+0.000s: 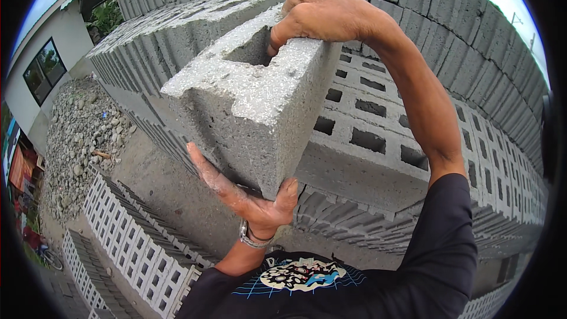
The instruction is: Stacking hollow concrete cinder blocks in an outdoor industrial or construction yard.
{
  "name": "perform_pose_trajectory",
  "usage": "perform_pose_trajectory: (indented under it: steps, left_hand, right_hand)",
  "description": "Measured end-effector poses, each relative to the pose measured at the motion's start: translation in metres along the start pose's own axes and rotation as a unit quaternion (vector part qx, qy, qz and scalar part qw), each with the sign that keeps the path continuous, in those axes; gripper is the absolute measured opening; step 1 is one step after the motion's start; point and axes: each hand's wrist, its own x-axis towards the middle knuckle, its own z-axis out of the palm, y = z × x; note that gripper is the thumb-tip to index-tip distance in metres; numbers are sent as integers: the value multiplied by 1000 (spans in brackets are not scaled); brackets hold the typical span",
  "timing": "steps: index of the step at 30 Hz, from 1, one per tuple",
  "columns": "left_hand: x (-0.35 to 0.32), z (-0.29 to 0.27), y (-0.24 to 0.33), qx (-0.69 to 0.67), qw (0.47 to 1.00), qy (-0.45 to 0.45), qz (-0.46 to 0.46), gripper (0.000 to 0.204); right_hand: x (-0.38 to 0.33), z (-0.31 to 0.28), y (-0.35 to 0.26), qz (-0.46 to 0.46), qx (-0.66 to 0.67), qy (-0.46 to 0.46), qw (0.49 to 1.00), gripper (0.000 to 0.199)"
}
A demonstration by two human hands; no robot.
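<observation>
You hold a grey hollow concrete block (254, 91) in the middle of the frame, lifted clear of the stacks. Your left hand (248, 198) supports it from below at lower centre, palm up, fingers spread flat against its underside and side. Your right hand (319, 12), at upper centre, clamps the block's far top edge, thumb hooked into its cavity. Behind it, stacked blocks (378, 118) fill the right side; a gravel pile (80, 136) lies at the left.

Stacked block rows (378, 130) close behind; open ground (159, 183) left.
</observation>
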Motion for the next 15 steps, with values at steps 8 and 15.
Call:
perform_pose_trajectory:
  steps: [8, 15]
  left_hand:
    - [8, 39, -29, 80, 989, 67, 106, 105]
    - [26, 90, -56, 61, 982, 82, 161, 104]
  right_hand:
    - [20, -1, 20, 73, 103, 2, 992, 31]
    - [8, 2, 67, 208, 79, -35, 974, 27]
